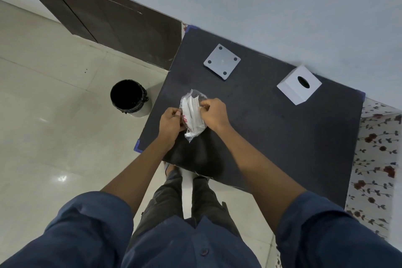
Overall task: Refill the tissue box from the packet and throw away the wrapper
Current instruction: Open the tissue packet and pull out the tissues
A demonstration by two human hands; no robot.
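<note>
Right now both hands are working on the clear crinkly plastic packet of white tissues, held just above the near left part of the dark matte tabletop. The left hand pinches the packet's left side, fingers curled round the wrapper, and the right hand grips its right side, fingertips tucked into the plastic near the top. The packet stands roughly on end, with its loose upper flap spread open and a twisted tail of wrapper hanging at the bottom; red print shows on the left face.

Well apart from the hands, toward the far right edge of the table and close to the pale wall, sits the white cube-shaped tissue box cover, its oval slot facing up. To its left, near the far edge, lies the flat white square base plate with four dark round feet, turned upside down. Between these two pieces and the packet the dark surface lies bare.

Blue tape marks the table's corners. Off the left edge, on the glossy cream floor tiles, stands the round bin with a black liner, mouth open, near the table's left side. A dark brown wooden door closes the far left, and a flowered cloth borders the table's right edge.
</note>
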